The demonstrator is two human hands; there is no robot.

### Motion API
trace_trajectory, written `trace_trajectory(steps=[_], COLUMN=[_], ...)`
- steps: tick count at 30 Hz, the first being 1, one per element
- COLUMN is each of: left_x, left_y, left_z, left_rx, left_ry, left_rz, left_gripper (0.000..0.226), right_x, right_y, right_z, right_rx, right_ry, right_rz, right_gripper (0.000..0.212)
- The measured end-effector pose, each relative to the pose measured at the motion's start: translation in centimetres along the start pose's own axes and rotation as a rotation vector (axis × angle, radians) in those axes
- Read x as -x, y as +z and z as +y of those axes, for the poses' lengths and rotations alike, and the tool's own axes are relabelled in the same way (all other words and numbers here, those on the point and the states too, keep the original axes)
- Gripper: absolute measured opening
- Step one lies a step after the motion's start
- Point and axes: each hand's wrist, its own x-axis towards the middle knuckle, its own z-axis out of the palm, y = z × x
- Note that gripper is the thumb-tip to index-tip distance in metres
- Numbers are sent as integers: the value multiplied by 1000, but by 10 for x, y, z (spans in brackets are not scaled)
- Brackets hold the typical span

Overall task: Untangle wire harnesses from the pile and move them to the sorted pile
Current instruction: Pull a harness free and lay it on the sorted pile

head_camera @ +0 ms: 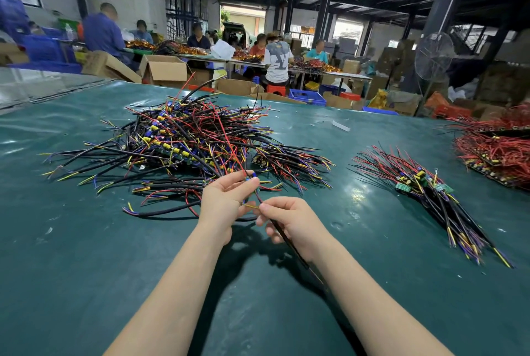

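A big tangled pile of wire harnesses (183, 140), black sheaths with red, yellow and blue leads, lies on the green table (86, 255) ahead and to the left. My left hand (226, 200) pinches the blue connector end of one harness (259, 197) at the pile's near edge; its red lead runs up into the pile. My right hand (289, 223) grips the same harness's black cable, which trails back beside my right forearm. The sorted pile (430, 195), harnesses laid side by side with small green boards, lies to the right.
A heap of red wire harnesses on boards (499, 152) sits at the far right edge. A small white strip (341, 125) lies on the table beyond. Past the table's far edge are cardboard boxes, blue crates, a standing fan (433, 57) and several seated people at other tables.
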Motion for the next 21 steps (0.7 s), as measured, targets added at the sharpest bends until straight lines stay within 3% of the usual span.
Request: trace_trajectory(steps=[2,4,6,10,16,19,21], left_x=[0,0,0,-1,0,-1,-2], left_y=[0,0,0,1,1,3,4], left_z=[-1,0,0,1,0,2,2], left_rx=[-4,14,15,32,237,321,371], left_ry=[-14,-35,-50,-73,-144,-177,-177], left_rz=[16,47,71,61,20,0,-24], left_gripper=[15,13,12,11,13,15,19], right_x=[0,0,-1,-1,-1,-1,-2], right_y=[0,-1,1,1,4,4,3], right_z=[2,5,9,15,10,7,5], right_rx=[34,305,551,592,451,391,373], right_ry=[-83,-280,-442,-592,-594,-508,-437], right_rz=[78,179,233,330,432,479,501], right_gripper=[19,24,15,7,7,32,36])
